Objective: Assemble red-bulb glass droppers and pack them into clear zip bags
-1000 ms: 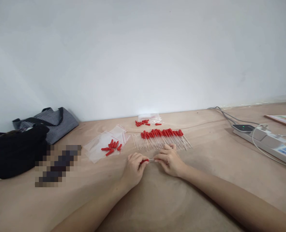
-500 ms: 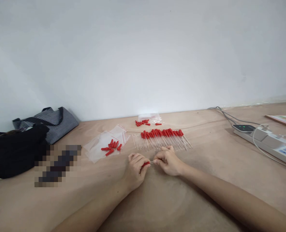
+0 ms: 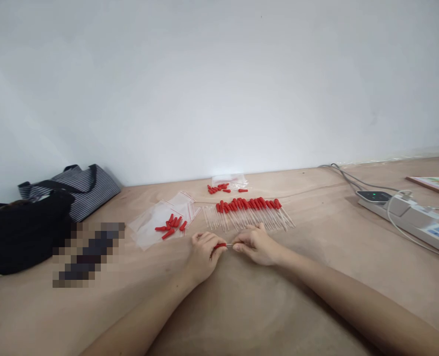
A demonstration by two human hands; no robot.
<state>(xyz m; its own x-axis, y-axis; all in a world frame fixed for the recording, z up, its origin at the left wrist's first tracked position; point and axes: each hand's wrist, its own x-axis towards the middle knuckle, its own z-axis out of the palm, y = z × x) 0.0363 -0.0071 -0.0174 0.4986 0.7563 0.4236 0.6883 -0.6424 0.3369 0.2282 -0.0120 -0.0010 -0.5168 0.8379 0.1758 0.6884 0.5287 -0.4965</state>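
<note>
My left hand [image 3: 206, 252] is closed around a small red tapered cap [image 3: 220, 245], which shows between thumb and fingers. Facing it, my right hand [image 3: 255, 244] pinches a thin pale stick [image 3: 229, 244] whose end meets the cap. Just beyond both hands lies a row of similar sticks [image 3: 252, 217], many topped with red caps [image 3: 249, 203]. Loose red caps [image 3: 172, 225] rest on clear zip bags [image 3: 145, 230] to the left of my hands. How far the stick reaches into the cap is hidden.
More red caps [image 3: 217, 189] lie by another clear bag [image 3: 228, 180] near the wall. A striped bag [image 3: 96, 190] and a black bag [image 3: 26, 235] stand at left. On the right are a power strip [image 3: 423, 230], cables and a flat board [image 3: 432, 186].
Both hands have shifted slightly away from me and to the left, still holding the cap and stick in line. The left hand has turned a little. Everything else stays put.
</note>
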